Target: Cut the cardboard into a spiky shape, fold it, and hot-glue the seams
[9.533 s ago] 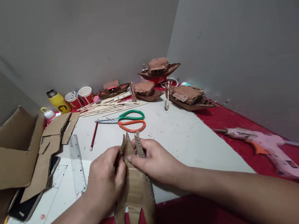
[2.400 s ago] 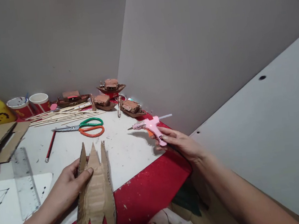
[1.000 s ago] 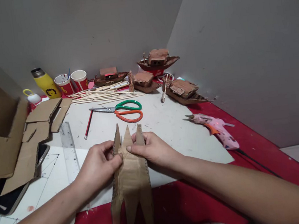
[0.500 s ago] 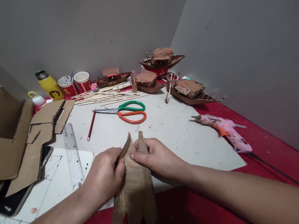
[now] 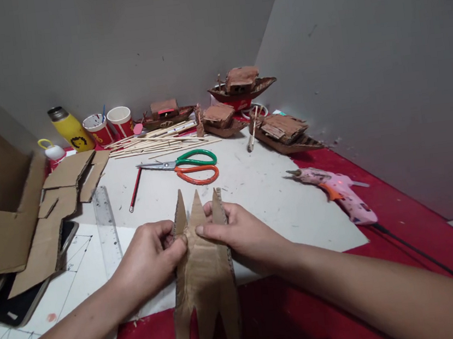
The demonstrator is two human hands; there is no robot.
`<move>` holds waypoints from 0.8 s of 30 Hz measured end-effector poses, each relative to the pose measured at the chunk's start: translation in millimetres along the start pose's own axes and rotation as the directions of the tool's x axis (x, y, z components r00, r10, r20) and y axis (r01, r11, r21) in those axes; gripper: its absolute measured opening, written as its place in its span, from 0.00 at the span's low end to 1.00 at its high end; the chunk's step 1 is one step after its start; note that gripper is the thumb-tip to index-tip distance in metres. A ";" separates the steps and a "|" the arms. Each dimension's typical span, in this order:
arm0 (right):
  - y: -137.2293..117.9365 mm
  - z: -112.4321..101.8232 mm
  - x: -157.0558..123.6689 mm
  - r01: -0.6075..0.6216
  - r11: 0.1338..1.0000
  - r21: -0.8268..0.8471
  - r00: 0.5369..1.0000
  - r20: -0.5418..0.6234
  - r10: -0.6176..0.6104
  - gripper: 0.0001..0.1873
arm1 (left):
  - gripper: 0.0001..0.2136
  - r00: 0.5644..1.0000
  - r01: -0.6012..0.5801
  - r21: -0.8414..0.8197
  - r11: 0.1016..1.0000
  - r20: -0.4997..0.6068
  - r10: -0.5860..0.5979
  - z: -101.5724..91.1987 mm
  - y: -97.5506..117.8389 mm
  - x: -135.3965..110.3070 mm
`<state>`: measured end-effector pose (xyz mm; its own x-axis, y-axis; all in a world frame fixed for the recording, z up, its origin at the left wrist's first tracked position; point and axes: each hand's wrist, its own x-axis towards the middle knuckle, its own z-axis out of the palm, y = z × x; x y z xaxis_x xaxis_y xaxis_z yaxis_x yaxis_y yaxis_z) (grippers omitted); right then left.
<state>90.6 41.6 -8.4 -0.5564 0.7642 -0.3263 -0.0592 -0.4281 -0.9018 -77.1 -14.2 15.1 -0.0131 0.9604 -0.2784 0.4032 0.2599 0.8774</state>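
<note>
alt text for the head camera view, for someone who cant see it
A left hand and a right hand pinch the pointed far end of a brown cardboard piece cut into three prongs, over a white board. Beyond lie green-and-orange scissors; a clear ruler sits left, a pink glue gun right, model boats by the wall.

Both hands are sitting close together in the middle, low in the view. The left hand (image 5: 154, 252) is curling inward, thumb and fingers pinching tight, knuckles facing up. The right hand (image 5: 238, 231) is mirroring it from the other side, its thumb almost touching the left one. Both bare forearms are angling in from the bottom corners, wrists pretty straight.
</note>
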 end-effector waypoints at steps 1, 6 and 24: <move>0.4 0.8 -0.6 -0.029 0.997 0.076 0.999 0.042 0.026 0.11 | 0.10 1.000 -0.002 -0.010 1.000 0.005 0.002 0.7 0.0 -0.6; 1.8 4.8 -2.5 -0.099 0.986 0.132 0.992 0.086 0.089 0.11 | 0.09 0.996 -0.078 0.138 0.987 -0.019 0.082 4.0 1.8 -4.2; 4.8 10.5 -1.8 -0.127 0.986 0.108 0.990 -0.050 0.133 0.10 | 0.07 0.978 -0.147 0.813 0.563 0.035 0.205 13.4 7.2 -9.0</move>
<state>82.6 33.2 -9.3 -0.5168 0.7238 -0.4572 -0.0769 -0.5711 -0.8173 -61.8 -22.3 18.6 0.1019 0.9891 -0.1066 0.9731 -0.0768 0.2171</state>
